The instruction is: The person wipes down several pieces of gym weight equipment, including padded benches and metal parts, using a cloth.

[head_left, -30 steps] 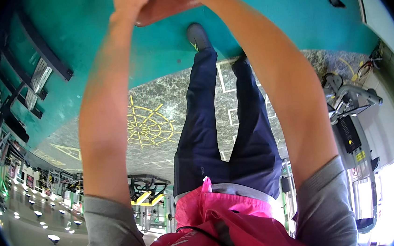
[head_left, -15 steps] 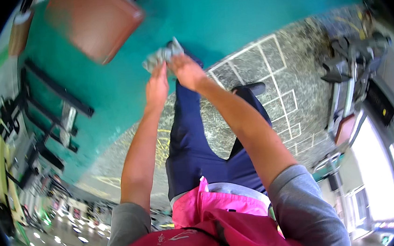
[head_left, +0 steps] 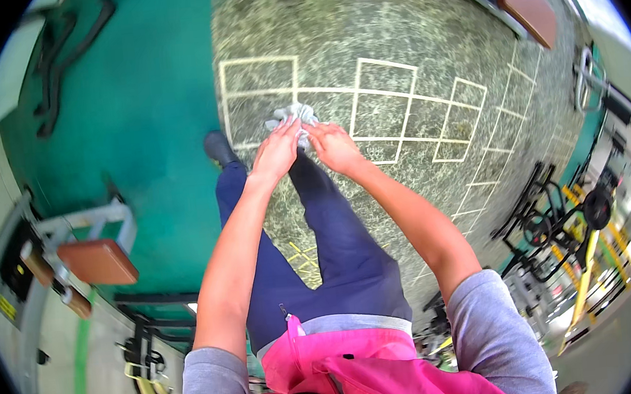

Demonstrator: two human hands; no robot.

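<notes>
Both my arms reach forward over the floor, and a crumpled light grey cloth (head_left: 298, 113) is bunched between my hands. My left hand (head_left: 277, 152) grips its left side, with the fingers pressed together against the fabric. On the other side, my right hand (head_left: 332, 146) pinches the cloth with bent fingers. The fingertips of the two hands nearly meet. Below the cloth, my leg in dark blue trousers (head_left: 344, 228) hides part of the floor.
Green flooring (head_left: 144, 122) lies left, speckled grey floor (head_left: 277, 20) with a taped ladder pattern (head_left: 386, 108) right. A machine with a brown pad (head_left: 98, 262) stands at left. Another brown pad (head_left: 526, 4) is far right. Black and yellow gym equipment (head_left: 558, 228) stands at right.
My body has turned to the right and stepped, so the cloth and hands are now over the speckled floor instead of near the brown padded seat. Both hands still hold the cloth.
</notes>
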